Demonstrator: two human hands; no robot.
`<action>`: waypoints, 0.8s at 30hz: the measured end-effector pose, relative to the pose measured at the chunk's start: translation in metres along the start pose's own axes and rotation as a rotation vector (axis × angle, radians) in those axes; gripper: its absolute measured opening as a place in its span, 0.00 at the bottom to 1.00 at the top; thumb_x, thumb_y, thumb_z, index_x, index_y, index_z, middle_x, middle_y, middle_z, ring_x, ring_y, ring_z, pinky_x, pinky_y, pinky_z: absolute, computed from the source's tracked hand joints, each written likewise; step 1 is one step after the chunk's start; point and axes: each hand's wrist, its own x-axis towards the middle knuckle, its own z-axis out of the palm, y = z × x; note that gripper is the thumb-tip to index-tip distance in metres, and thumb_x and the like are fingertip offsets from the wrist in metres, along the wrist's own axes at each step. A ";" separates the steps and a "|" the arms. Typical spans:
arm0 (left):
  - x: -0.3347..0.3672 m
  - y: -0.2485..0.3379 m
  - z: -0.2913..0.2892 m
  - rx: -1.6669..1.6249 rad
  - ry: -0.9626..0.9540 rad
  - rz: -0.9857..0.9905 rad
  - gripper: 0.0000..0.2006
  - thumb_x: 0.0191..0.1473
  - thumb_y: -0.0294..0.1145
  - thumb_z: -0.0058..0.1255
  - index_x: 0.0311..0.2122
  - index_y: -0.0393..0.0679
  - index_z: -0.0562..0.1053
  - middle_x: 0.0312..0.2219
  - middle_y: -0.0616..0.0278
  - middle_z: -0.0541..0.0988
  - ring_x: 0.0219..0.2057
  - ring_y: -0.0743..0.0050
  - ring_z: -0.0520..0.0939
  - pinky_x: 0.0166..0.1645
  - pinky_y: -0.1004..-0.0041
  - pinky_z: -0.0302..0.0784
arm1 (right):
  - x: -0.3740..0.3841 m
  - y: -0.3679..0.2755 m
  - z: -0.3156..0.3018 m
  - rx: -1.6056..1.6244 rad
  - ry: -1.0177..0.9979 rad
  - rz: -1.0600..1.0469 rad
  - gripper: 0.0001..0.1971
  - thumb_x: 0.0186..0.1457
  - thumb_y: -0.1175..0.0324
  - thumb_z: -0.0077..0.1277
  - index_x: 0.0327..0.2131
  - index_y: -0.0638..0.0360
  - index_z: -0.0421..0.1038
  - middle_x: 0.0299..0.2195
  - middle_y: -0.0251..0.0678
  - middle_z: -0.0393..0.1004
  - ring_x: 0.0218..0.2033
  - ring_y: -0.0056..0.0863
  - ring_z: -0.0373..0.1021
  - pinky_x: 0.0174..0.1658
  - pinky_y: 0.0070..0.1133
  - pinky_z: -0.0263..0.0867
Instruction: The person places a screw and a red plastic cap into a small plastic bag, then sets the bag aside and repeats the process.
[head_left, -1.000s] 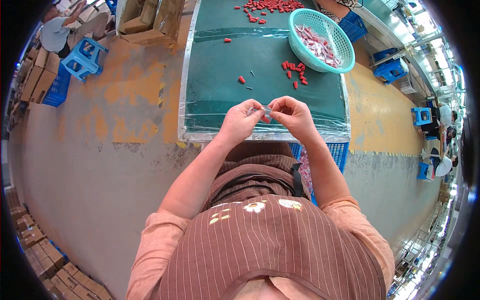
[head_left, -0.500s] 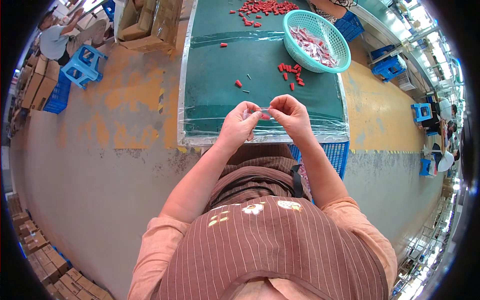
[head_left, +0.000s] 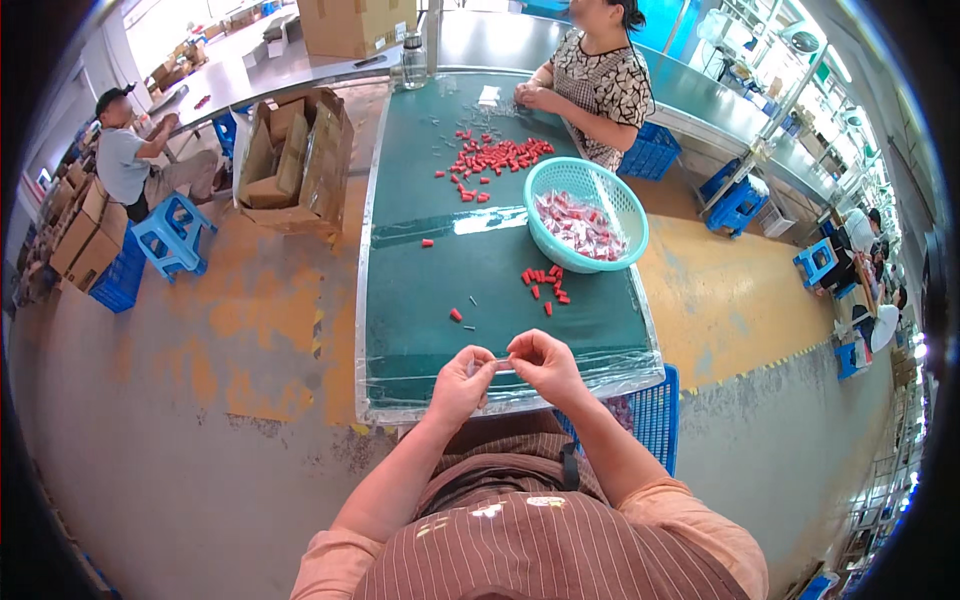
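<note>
Close to the table's near edge, my left hand [head_left: 460, 388] and my right hand [head_left: 550, 372] pinch a small clear plastic bag [head_left: 503, 365] stretched between their fingertips. What the bag contains is mostly covered by my fingers. Beyond my hands, a single red cap-like piece [head_left: 456, 315] lies beside a thin metal pin [head_left: 473, 300], with another pin nearby. To the right sits a small cluster of red pieces [head_left: 548, 309]. Behind that cluster a turquoise plastic basket [head_left: 537, 228] holds many clear bags with red pieces in them.
The green-topped table [head_left: 400, 300] carries a large red pile [head_left: 500, 155] farther back. A co-worker [head_left: 607, 85] is at its far right, hands together. An open cardboard box [head_left: 325, 190] stands left of the table, a blue crate [head_left: 655, 425] below its near right corner.
The view has tilted up, bringing the table's far end and the co-worker into sight. Both hands still grip the bag; the pink-red patch seen below their fingers earlier no longer shows.
</note>
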 end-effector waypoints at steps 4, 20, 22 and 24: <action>-0.002 -0.006 0.003 0.000 -0.044 -0.014 0.03 0.56 0.29 0.48 0.34 0.43 0.69 0.20 0.72 0.67 0.14 0.90 0.64 0.15 0.85 0.59 | -0.004 0.005 0.006 0.138 -0.046 0.006 0.07 0.49 0.80 0.51 0.34 0.64 0.68 0.29 0.30 0.72 0.31 0.15 0.70 0.36 0.15 0.67; 0.000 0.021 0.015 -0.395 -0.137 -0.170 0.17 0.62 0.40 0.34 0.47 0.37 0.63 0.20 0.69 0.65 0.18 0.86 0.60 0.20 0.82 0.59 | -0.098 -0.074 -0.115 -0.741 0.251 0.002 0.11 0.45 0.76 0.53 0.36 0.63 0.71 0.34 0.36 0.72 0.36 0.25 0.69 0.37 0.21 0.65; -0.002 0.023 0.022 -0.405 -0.140 -0.190 0.17 0.62 0.40 0.33 0.49 0.37 0.62 0.20 0.68 0.65 0.18 0.86 0.60 0.20 0.82 0.59 | -0.083 -0.064 -0.079 -0.605 0.186 -0.087 0.11 0.46 0.73 0.53 0.36 0.62 0.71 0.37 0.37 0.72 0.39 0.28 0.68 0.40 0.22 0.64; -0.004 0.021 0.023 -0.415 -0.138 -0.198 0.18 0.62 0.40 0.33 0.50 0.37 0.61 0.21 0.68 0.65 0.18 0.85 0.60 0.20 0.82 0.59 | -0.067 -0.054 -0.038 -0.550 0.116 -0.176 0.12 0.47 0.71 0.53 0.37 0.62 0.71 0.36 0.37 0.72 0.39 0.30 0.68 0.39 0.21 0.64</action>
